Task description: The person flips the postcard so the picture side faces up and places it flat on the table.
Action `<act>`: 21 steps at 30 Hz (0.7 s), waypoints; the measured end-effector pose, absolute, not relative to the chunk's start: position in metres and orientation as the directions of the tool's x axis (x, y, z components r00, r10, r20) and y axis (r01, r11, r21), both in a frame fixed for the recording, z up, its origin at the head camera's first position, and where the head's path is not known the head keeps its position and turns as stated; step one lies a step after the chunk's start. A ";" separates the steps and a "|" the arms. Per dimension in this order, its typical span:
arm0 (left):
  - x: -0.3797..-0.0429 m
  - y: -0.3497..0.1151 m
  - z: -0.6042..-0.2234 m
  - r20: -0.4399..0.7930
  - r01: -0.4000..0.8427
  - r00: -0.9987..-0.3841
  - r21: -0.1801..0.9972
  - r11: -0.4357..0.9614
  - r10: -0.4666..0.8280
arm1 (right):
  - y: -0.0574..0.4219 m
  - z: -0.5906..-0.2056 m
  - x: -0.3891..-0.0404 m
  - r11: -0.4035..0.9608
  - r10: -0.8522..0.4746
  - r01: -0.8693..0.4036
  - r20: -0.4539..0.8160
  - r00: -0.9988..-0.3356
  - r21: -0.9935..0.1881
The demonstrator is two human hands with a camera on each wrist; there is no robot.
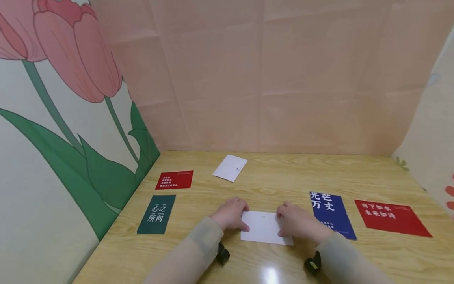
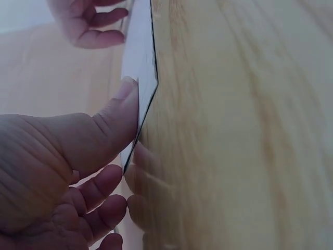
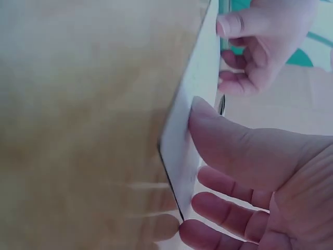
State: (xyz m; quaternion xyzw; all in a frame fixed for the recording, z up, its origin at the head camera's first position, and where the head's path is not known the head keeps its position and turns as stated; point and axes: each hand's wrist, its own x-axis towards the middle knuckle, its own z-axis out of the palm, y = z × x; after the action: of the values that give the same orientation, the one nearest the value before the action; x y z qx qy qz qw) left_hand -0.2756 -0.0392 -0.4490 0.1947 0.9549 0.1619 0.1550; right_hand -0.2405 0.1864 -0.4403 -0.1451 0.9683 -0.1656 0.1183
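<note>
A white postcard [image 1: 263, 228] with a small mark near its far edge lies at the front middle of the wooden table, between both hands. My left hand [image 1: 232, 214] holds its left edge, the thumb over the white face and the other fingers at the edge, as the left wrist view shows. On the opposite side my right hand [image 1: 298, 221] grips the right edge in the same manner. In the right wrist view, the postcard [image 3: 182, 125] sits low and nearly flat over the tabletop, its near corner by the fingertips.
To the left are a green card [image 1: 157, 221] and a red card [image 1: 174, 180], both with white characters. Another white card [image 1: 230, 168] lies farther back. A blue card [image 1: 335, 217] sits beside my right hand, with a second red card [image 1: 393, 219] beyond it. Pinkish cloth [image 1: 262, 79] hangs behind.
</note>
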 end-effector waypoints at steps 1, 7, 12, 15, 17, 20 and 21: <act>-0.276 -0.039 -0.449 -0.232 0.322 -0.876 0.371 0.871 0.422 | 0.188 -0.439 -0.242 0.902 -0.323 -0.243 -0.184 -0.928 -0.357; -0.281 -0.035 -0.449 -0.240 0.317 -0.876 0.365 0.875 0.418 | 0.197 -0.435 -0.250 0.905 -0.308 -0.217 -0.212 -0.927 -0.366; -0.284 -0.033 -0.449 -0.259 0.313 -0.871 0.361 0.878 0.417 | 0.200 -0.436 -0.254 0.905 -0.280 -0.177 -0.229 -0.932 -0.387; -0.286 -0.033 -0.449 -0.261 0.322 -0.867 0.356 0.877 0.425 | 0.201 -0.436 -0.255 0.905 -0.281 -0.176 -0.232 -0.931 -0.388; -0.286 -0.034 -0.448 -0.262 0.328 -0.864 0.354 0.876 0.430 | 0.201 -0.436 -0.256 0.906 -0.285 -0.183 -0.229 -0.931 -0.383; -0.287 -0.034 -0.448 -0.263 0.334 -0.861 0.355 0.873 0.436 | 0.201 -0.439 -0.258 0.910 -0.274 -0.172 -0.236 -0.932 -0.377; -0.287 -0.034 -0.448 -0.265 0.333 -0.860 0.356 0.873 0.436 | 0.201 -0.439 -0.258 0.910 -0.268 -0.164 -0.240 -0.933 -0.380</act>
State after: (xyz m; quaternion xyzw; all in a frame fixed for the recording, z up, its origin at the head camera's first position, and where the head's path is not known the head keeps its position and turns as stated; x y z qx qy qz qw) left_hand -0.2869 -0.0337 -0.4478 0.2019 0.9525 0.1507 0.1709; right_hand -0.2579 0.2011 -0.4395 -0.1118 0.9665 -0.1799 0.1451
